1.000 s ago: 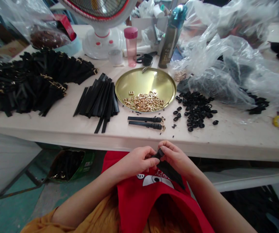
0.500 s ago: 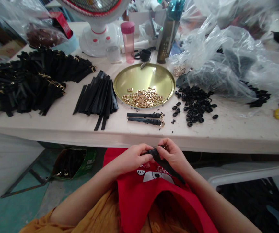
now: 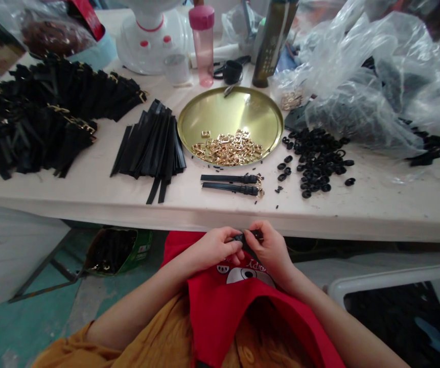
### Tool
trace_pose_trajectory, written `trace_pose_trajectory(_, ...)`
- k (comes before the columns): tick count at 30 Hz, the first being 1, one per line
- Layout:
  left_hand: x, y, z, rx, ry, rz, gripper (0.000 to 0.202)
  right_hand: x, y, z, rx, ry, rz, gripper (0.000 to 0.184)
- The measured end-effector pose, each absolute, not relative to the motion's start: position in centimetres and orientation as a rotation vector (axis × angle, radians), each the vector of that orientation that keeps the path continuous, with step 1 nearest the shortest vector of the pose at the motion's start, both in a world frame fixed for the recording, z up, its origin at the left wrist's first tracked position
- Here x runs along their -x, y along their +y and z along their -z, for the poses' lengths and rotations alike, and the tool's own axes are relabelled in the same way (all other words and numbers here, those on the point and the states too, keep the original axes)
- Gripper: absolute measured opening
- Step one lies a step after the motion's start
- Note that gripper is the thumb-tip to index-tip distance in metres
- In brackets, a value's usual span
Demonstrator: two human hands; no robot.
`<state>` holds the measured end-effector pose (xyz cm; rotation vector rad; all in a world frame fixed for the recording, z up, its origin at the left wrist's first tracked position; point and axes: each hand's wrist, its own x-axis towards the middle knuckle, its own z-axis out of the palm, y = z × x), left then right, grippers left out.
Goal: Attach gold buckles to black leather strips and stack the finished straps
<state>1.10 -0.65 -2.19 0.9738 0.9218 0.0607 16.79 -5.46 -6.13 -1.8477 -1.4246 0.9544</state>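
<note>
Over the red apron point(image 3: 220, 306), my left hand point(image 3: 222, 246) and my right hand point(image 3: 268, 244) meet at a black strap point(image 3: 239, 237). Both hands are closed, thumbs and fingers pinching the strap, most of which is hidden by them. On the table just beyond lie two black straps with gold buckles point(image 3: 232, 184), side by side. Behind them a round gold tray point(image 3: 227, 110) holds a heap of small gold buckles point(image 3: 235, 148). Black strap loops point(image 3: 317, 158) are piled to the right, and a stack of plain black straps point(image 3: 151, 151) lies to the left.
Buckled black straps point(image 3: 39, 117) form a large heap at the far left. A fan base point(image 3: 153, 43), a pink bottle point(image 3: 203, 48) and a dark bottle point(image 3: 273, 46) stand at the back. Clear plastic bags point(image 3: 373, 97) fill the back right. The table's front edge point(image 3: 158, 217) lies beyond my hands.
The view has tilted down and drawn nearer the table. My right hand has turned on the strap, and its hanging length no longer shows below that hand. Both hands keep their pinch.
</note>
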Motion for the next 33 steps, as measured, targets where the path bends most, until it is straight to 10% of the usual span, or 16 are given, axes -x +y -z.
trace_pose_trajectory(33,0.2,-3.3,3.2,-1.217,0.947,0.022,0.026,-17.3,-9.0,6.2,1.687,-1.116,-1.635,0.024)
